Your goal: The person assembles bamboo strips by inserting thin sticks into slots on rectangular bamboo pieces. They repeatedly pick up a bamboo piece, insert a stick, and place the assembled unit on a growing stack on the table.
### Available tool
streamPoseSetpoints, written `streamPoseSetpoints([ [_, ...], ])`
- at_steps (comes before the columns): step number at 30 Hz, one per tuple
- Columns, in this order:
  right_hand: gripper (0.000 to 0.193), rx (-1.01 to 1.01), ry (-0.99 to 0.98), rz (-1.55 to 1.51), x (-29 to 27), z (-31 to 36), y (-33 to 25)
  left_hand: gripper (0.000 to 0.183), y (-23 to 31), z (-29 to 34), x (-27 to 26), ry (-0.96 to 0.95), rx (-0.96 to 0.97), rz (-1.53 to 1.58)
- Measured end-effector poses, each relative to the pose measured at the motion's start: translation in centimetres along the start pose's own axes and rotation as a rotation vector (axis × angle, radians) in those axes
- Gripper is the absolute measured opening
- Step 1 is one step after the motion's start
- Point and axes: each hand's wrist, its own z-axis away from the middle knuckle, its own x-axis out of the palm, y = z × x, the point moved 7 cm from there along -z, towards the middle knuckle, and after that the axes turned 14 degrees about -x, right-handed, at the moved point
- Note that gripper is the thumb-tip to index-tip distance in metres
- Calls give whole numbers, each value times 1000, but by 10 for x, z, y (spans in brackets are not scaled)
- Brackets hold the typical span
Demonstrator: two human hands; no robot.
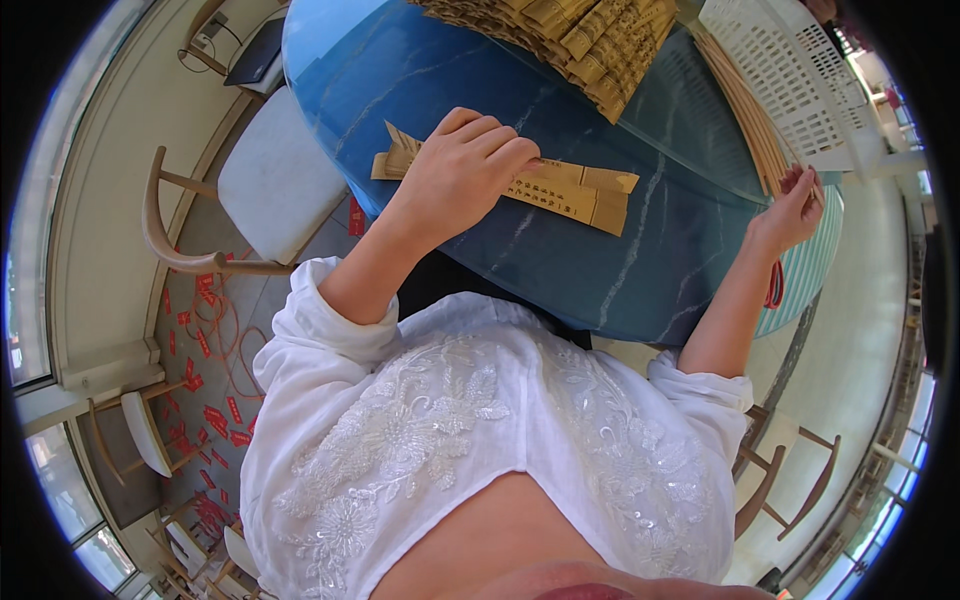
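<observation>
The left hand (462, 168) pinches folded gold paper (578, 196) at twelve o'clock. Toward two, the right hand (790, 214) pinches slender sticks (758, 130).

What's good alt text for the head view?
A person's left hand holds a folded tan paper strip at a blue table; the right hand is at the near ends of thin wooden sticks. Beyond lies a folded-paper pile.

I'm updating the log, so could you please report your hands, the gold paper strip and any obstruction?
Left hand on gold paper strip, hiding its middle. Right hand at thin tan wooden sticks. Gold folded-paper pile beyond, apart from strip.
</observation>
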Motion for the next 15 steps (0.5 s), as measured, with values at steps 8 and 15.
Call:
streamPoseSetpoints([
  [8,19,86,117,-448,-3,0,-1,15,-18,-2,18,-257,-100,51],
  [15,25,339,-191,-777,23,15,-1,23,-30,1,31,-225,-171,-47],
])
